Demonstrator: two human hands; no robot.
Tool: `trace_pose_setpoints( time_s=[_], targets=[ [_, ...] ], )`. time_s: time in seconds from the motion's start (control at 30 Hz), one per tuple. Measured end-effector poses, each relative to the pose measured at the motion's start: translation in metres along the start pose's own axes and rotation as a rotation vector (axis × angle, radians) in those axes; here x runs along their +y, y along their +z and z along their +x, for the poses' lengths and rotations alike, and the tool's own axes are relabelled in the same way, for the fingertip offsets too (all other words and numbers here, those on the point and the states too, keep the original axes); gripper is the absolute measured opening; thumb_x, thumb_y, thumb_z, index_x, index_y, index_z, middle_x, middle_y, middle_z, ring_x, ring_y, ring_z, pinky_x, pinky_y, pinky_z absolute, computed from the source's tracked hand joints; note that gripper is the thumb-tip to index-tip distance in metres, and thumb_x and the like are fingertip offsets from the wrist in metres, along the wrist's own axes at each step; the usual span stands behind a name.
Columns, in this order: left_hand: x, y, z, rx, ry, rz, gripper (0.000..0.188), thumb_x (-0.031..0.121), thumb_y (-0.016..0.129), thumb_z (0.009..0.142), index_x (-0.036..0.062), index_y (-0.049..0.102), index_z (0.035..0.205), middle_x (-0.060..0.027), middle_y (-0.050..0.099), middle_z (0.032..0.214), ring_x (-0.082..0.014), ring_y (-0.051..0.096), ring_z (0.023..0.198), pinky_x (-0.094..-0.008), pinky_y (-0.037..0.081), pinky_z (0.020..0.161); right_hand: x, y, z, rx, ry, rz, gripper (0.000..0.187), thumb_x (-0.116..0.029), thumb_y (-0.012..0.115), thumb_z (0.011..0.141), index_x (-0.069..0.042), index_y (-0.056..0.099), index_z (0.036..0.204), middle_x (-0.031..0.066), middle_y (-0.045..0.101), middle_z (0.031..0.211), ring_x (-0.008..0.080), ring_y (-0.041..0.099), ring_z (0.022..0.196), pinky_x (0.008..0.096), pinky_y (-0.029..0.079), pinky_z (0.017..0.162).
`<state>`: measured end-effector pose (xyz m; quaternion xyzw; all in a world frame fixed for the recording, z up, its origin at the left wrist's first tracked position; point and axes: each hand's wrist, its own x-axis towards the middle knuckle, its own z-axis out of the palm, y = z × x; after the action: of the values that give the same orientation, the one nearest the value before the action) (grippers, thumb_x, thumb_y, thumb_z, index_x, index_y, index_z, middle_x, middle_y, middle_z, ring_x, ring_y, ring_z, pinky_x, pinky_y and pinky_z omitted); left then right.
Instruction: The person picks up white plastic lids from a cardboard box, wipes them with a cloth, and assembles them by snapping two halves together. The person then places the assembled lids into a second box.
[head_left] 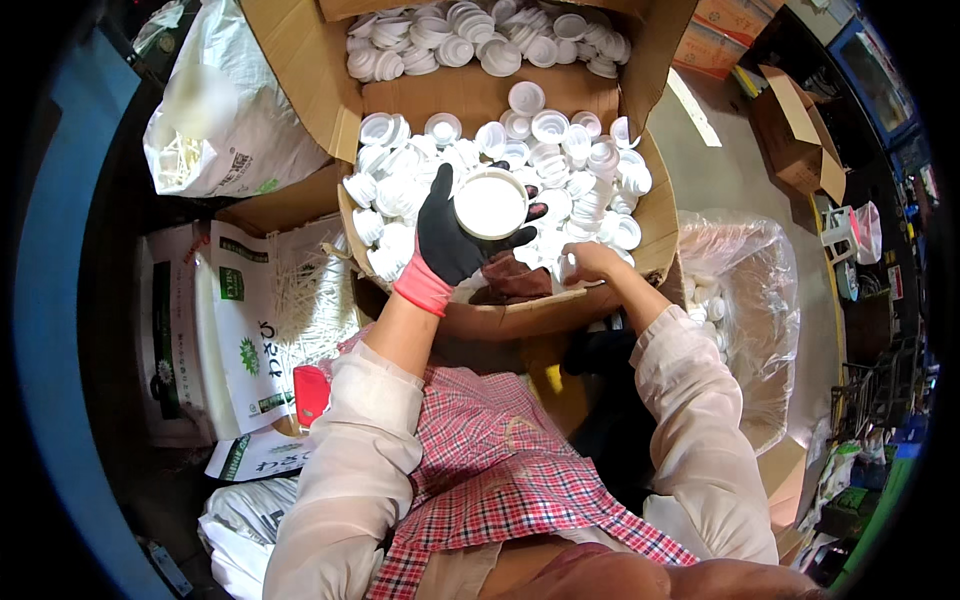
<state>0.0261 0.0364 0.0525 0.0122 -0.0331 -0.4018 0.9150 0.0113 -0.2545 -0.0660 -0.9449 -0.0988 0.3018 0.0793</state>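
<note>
My left hand (450, 232) wears a black glove with a pink cuff. It holds a round white plastic lid (491, 204), flat face up, with the fingertips showing around its far right side. Bare and curled, my right hand (596, 264) is at the near right rim of a cardboard box (655, 215). A white plastic cap (567, 268) shows at its fingertips, partly covered by them. Beneath both hands, many loose white plastic lids (545, 125) fill the box. A dark reddish cloth (518, 280) lies at the near rim between my hands.
More white lids (455, 50) are heaped behind a cardboard divider. To the right stands a bin lined with clear plastic (755, 300), holding white pieces. At left are thin white sticks (305, 300), printed white bags (235, 320) and a white sack (255, 110).
</note>
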Motion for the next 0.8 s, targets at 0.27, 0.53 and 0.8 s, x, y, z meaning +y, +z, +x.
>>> trace_pose_setpoints(
  time_s=[0.27,0.53,0.8],
  targets=[
    [-0.009,0.011,-0.002,-0.02,0.163,0.456,0.055,0.038,0.048,0.098,-0.001,0.037,0.136,-0.0251,0.047,0.135,-0.0414,0.047,0.124,-0.0525,0.046,0.097,-0.013,-0.05,-0.022,0.342,-0.045,0.437,0.073,-0.031,0.085,0.063,-0.004,0.054,0.123,0.0146,0.063,0.097,0.025,0.061,0.089,0.0357,0.05,0.078],
    [-0.032,0.018,0.005,0.077,0.596,1.525,0.062,0.013,0.08,0.077,-0.0049,0.043,0.124,-0.0152,0.067,0.111,-0.0221,0.066,0.1,-0.0334,0.055,0.082,-0.064,-0.097,-0.102,0.459,-0.628,1.334,0.067,-0.003,0.081,0.072,-0.008,0.049,0.131,0.0049,0.051,0.125,0.0174,0.051,0.114,0.0323,0.046,0.094],
    [-0.038,0.008,0.009,0.137,0.699,1.83,0.072,0.019,0.085,0.07,-0.0042,0.046,0.125,-0.0149,0.065,0.112,-0.0236,0.065,0.1,-0.0336,0.052,0.085,-0.07,-0.095,-0.107,0.691,-0.725,1.177,0.056,0.001,0.077,0.071,-0.011,0.057,0.122,0.0039,0.051,0.129,0.0187,0.048,0.122,0.0337,0.043,0.099]
  ],
)
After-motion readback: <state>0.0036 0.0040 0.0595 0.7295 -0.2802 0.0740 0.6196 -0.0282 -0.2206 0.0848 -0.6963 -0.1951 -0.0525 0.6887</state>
